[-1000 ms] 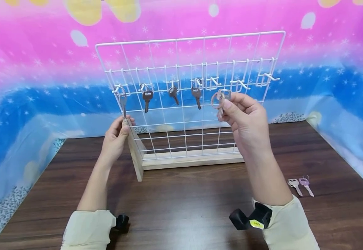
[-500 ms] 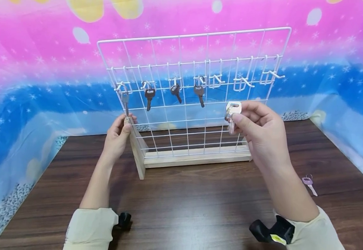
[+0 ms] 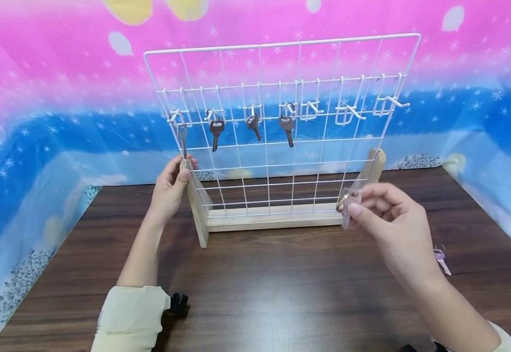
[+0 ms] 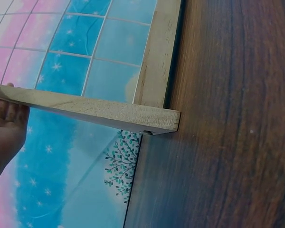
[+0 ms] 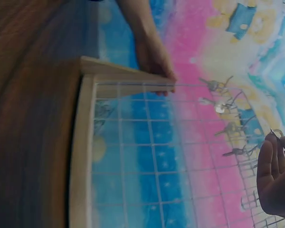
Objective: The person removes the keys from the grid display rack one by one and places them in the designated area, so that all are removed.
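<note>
My left hand (image 3: 170, 186) grips the top of the rack's left wooden leg (image 3: 197, 205), also at the edge of the left wrist view. Between thumb and fingers, my right hand (image 3: 398, 230) pinches a pale key (image 3: 351, 199) with a ring on it. It is held low before the rack's right end, blade pointing down. The white wire grid rack (image 3: 281, 144) carries a row of hooks. Several keys hang on the left ones, among them a dark key (image 3: 216, 131) and another key (image 3: 287, 128). A purple key (image 3: 442, 260) lies on the table, partly behind my right wrist.
Three white hooks without keys jut out on the right, including the middle one (image 3: 348, 112). The rack's wooden base bar (image 3: 277, 217) stands on the dark wooden table (image 3: 255, 283). A patterned cloth (image 3: 61, 98) encloses the back and sides.
My right hand has moved down and to the right, away from hook height, still pinching the key. The left hand keeps its hold. The pale key beside the purple one is now hidden behind my right arm.
</note>
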`<state>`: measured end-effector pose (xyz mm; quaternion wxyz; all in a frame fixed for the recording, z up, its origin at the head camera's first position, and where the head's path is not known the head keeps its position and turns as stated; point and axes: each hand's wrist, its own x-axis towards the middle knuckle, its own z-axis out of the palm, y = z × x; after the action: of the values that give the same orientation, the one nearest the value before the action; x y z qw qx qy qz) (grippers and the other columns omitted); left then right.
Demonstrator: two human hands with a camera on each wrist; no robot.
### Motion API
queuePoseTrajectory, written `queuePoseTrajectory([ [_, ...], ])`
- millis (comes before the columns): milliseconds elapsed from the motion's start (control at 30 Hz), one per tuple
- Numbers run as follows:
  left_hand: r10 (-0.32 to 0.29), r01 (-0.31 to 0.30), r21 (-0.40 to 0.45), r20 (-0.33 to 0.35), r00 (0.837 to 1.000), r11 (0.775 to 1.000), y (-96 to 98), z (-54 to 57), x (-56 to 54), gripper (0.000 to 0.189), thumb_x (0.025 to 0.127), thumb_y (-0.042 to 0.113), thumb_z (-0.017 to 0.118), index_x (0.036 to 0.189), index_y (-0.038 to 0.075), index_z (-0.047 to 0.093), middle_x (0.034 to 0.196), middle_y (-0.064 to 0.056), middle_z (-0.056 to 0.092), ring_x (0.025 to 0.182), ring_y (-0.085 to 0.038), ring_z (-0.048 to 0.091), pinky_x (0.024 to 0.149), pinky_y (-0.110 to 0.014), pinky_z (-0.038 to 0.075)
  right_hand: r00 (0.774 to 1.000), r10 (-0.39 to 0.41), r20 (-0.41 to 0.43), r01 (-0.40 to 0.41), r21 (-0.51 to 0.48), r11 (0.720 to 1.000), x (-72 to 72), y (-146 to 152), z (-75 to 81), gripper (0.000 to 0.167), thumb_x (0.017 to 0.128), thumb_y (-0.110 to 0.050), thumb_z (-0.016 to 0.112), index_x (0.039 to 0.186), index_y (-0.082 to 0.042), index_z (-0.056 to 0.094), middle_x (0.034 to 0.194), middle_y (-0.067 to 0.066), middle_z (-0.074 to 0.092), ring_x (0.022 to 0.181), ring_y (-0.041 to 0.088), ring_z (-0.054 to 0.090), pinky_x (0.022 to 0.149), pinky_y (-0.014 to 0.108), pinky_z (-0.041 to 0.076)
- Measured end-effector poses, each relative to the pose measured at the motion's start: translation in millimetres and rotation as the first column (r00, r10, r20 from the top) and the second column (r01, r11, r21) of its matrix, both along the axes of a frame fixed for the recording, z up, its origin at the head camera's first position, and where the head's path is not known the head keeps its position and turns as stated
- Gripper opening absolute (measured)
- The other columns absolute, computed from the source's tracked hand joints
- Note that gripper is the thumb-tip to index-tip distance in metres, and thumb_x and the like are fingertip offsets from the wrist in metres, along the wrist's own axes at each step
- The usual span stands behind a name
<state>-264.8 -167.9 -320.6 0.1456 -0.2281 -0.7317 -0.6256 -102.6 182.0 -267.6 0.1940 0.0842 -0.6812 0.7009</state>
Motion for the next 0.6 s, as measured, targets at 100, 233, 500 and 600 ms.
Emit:
queuePoseTrajectory([
  [100,-0.003,0.003,0.008,-0.001,1.0,1.0,0.0,-0.3,0.1,0.046,0.094,0.03,0.046,0.13,0.001,0.045,0.113,0.005,0.055,0.106,-0.011,0.049,0.088,-0.021,0.038,1.0,0.013,0.028,-0.015,0.067,0.998,3.4,9.1,-10.2,0.014,0.082,0.005,0.067,0.093,-0.003,0.061,0.072,0.004,0.067,0.062,0.014,0.063,0.061,0.023,0.05],
  [233,-0.004,0.004,0.004,0.007,1.0,1.0,0.2,-0.2,0.3,0.044,0.096,0.026,0.044,0.131,-0.001,0.043,0.114,0.004,0.054,0.107,-0.011,0.049,0.088,-0.021,0.038,0.995,0.07,0.073,-0.078,0.117,0.99,4.6,23.5,-26.4,0.014,0.084,0.006,0.064,0.092,-0.004,0.06,0.073,0.004,0.067,0.061,0.016,0.064,0.061,0.025,0.051],
  [500,0.003,-0.003,0.009,0.018,1.0,1.0,0.7,0.9,2.2,0.044,0.095,0.027,0.045,0.13,0.0,0.044,0.115,-0.001,0.055,0.108,-0.013,0.049,0.088,-0.022,0.038,0.977,0.14,0.163,-0.168,0.173,0.97,-0.1,66.9,-60.2,0.007,0.087,0.005,0.06,0.093,0.002,0.057,0.079,0.007,0.068,0.067,0.019,0.066,0.061,0.033,0.053],
  [600,-0.001,0.001,0.01,0.018,1.0,1.0,0.2,1.3,2.8,0.042,0.095,0.027,0.045,0.13,0.002,0.045,0.116,-0.002,0.055,0.108,-0.013,0.049,0.089,-0.022,0.038,0.971,0.127,0.2,-0.166,0.187,0.968,-1.7,84.7,-67.1,0.006,0.088,0.002,0.06,0.093,0.001,0.057,0.08,0.007,0.068,0.068,0.019,0.066,0.061,0.033,0.053],
])
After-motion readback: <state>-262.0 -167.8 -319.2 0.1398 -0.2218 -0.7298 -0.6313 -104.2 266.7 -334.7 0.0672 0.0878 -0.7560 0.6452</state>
